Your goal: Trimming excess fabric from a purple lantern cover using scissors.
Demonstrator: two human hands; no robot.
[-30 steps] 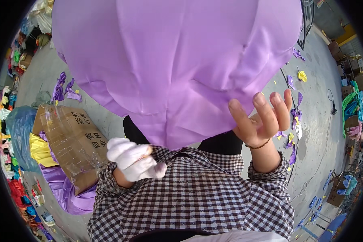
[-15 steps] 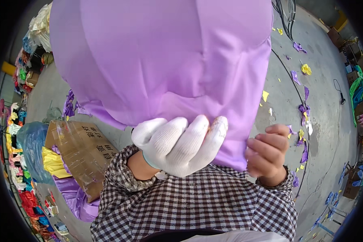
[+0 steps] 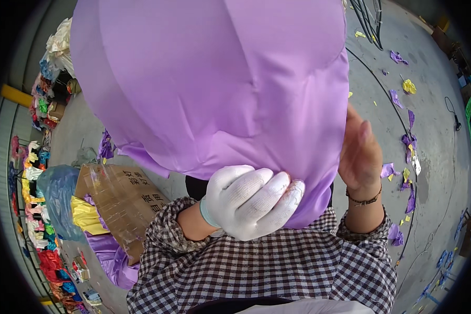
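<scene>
A big, rounded form covered in smooth purple fabric point(image 3: 193, 68) fills the upper middle of the head view. My left hand point(image 3: 254, 201), in a white knitted glove with brownish stains on the fingertips, is closed on the cloth's lower edge, bunching it. Folds run upward from that grip. At the right side of the cloth is my right hand point(image 3: 362, 154), bare, with a thin bracelet at the wrist. Its fingers stretch upward with the thumb apart, and they partly pass behind the fabric's edge. Whether they touch the cloth's back is hidden.
At left stands an opened cardboard box point(image 3: 123, 196) with yellow and purple cloth beside it, next to a blue plastic bag point(image 3: 63, 201). Purple and yellow scraps point(image 3: 409, 86) litter the grey floor at right, where a black cable point(image 3: 374, 76) runs. Colourful cloth lines the far left.
My right hand has gone from curled fingers near the lower corner to stretched fingers higher along the right edge. My left hand, still gripping, has shifted slightly right and down.
</scene>
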